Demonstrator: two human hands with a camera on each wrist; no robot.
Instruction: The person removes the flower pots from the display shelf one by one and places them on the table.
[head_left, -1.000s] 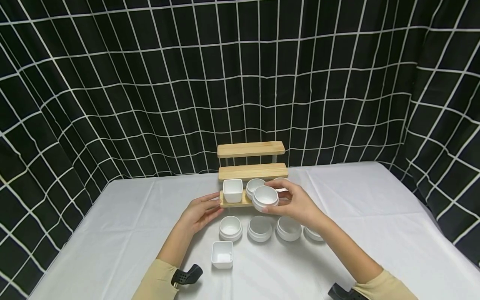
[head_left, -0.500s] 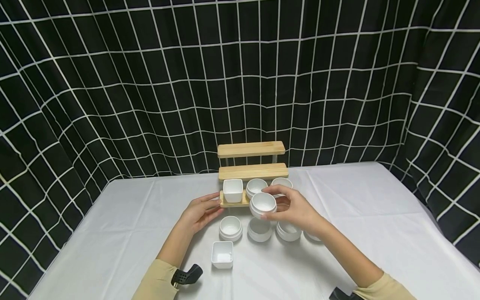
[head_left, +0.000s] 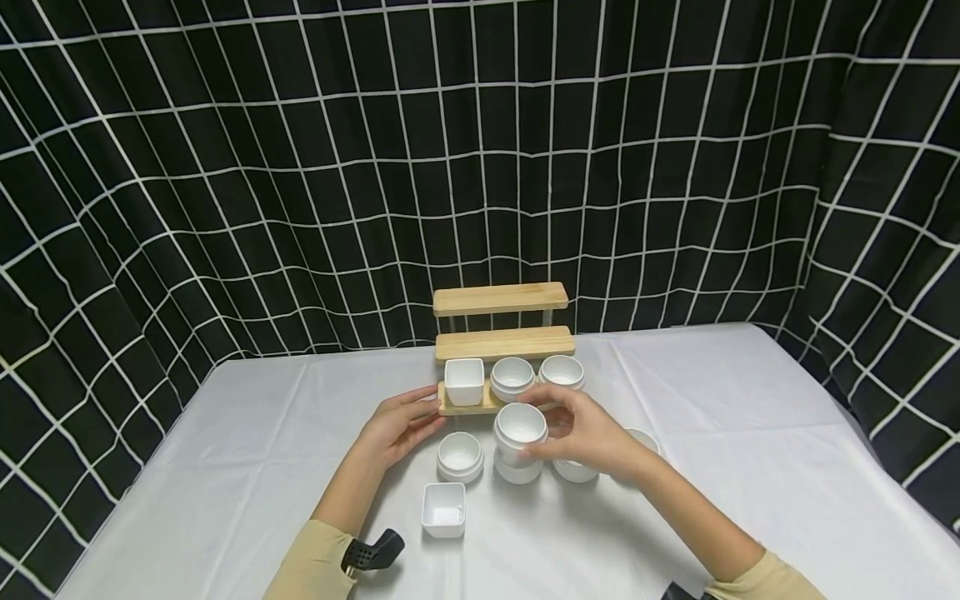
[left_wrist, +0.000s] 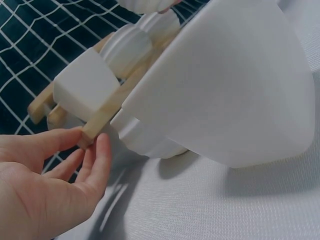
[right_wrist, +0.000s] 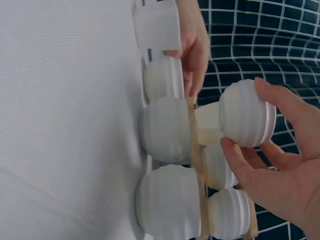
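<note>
- One pinch, right hand [head_left: 588,433], on the white bowl [head_left: 520,427] raised before the bottom shelf [head_left: 467,410]: keep level.
- Left hand [head_left: 405,423]: gripping the wooden rack [head_left: 504,342] by one end; hold steady.
- Avoid knocking shelved bowls [head_left: 512,377] or the table bowl [head_left: 518,474] nearby.

Round white bowl [head_left: 521,427]: banded sides, raised rim, mouth up, near upright; held in air, pinched by right fingers [right_wrist: 282,97], to right of left fingers [left_wrist: 102,160]. Pale wooden stand [head_left: 505,342]: three narrow shelves, stepped, upright; left end of lowest shelf [head_left: 489,404] gripped by left fingers, upper two rising beyond them.
</note>
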